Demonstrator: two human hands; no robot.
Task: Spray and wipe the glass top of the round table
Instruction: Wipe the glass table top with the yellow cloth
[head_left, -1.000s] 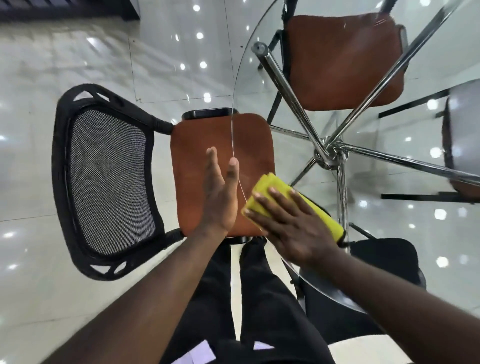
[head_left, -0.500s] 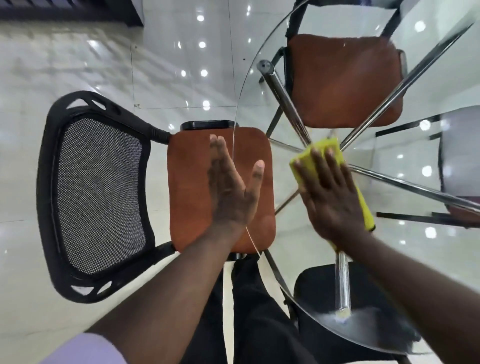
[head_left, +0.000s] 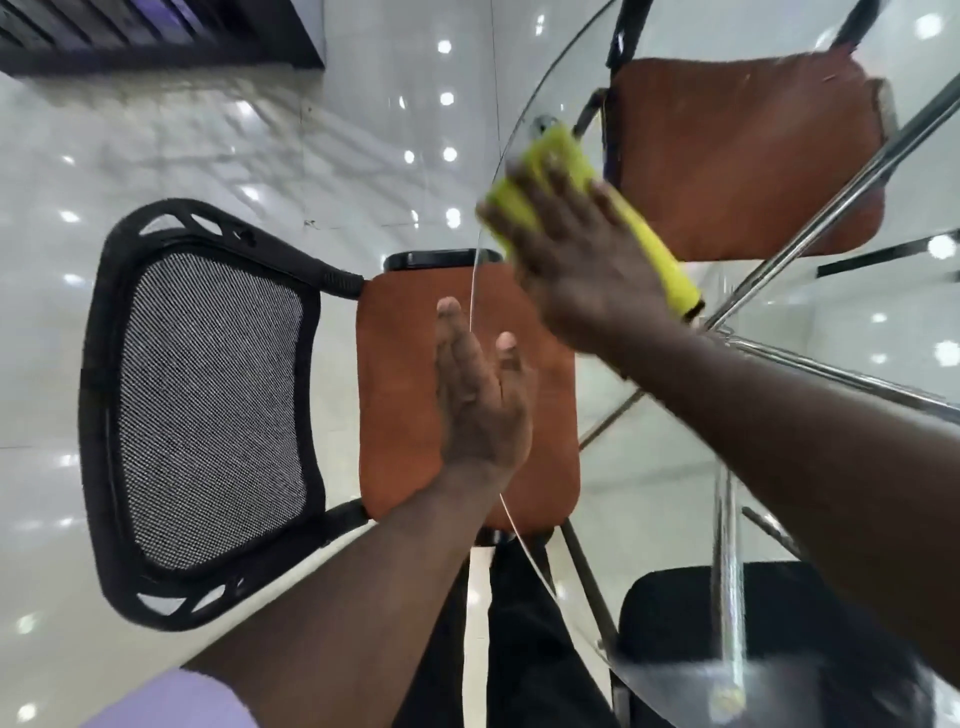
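Near the rim of the glass bench, a folded yellow cloth is pressed flat under the right grip, whose fingers are spread straight over it; both are blurred. Only the cloth's far end and right edge are seen past the fingers. Nearer than the right grip and to its left, the left grip is held at the bench rim, fingers straight and together, thumb apart, nothing held; contact with the glass cannot be told. Beneath the left grip an orange chair seat with a black mesh back is seen. Beyond the right grip, a second orange seat and chrome legs are seen through the glass.
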